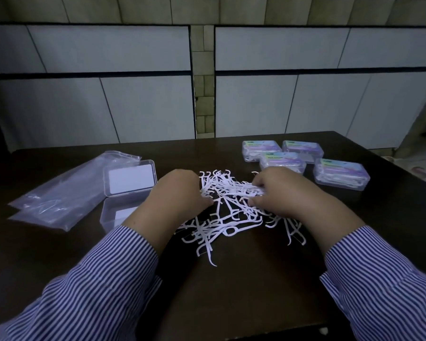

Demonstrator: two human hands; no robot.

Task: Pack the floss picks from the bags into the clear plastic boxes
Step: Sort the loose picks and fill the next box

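The fingers (257, 185) of the right hand (278, 190) and left hand (180, 190) clamp a bundle of floss picks (229, 207), seemingly aligning them. The loose pile lies mid-desk (231, 291); an open box (128, 190) waits left beside emptied bags (59, 193), filled boxes (305, 161) far right.

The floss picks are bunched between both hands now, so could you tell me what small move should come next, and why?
Probably carry the gathered bundle left to the open clear box. Both the left hand and right hand already grip a bunch from the loose floss picks, that box looks empty with its lid up, and four closed boxes look full.
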